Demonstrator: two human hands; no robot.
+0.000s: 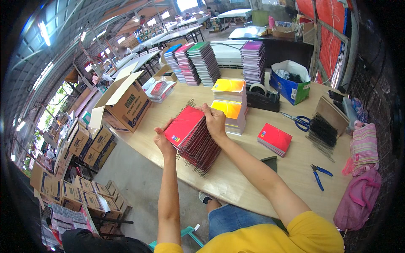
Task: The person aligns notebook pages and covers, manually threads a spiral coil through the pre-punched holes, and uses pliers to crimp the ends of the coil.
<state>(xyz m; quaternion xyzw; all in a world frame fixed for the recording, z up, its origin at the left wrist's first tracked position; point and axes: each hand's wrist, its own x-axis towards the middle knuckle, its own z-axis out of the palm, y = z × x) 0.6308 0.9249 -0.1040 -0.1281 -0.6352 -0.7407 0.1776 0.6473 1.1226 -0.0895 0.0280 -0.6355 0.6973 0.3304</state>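
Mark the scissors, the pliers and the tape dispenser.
scissors (300,121), head view, blue handles
pliers (319,175), head view, blue handles
tape dispenser (262,101), head view, black base

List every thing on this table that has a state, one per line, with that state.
left hand: gripping the near end of the red notebook stack
right hand: gripping its far end
red notebook stack: held tilted, spiral edge on the table
cardboard box: flaps open
scissors: lying flat, blades closed
pliers: lying flat
blue bag: open on top
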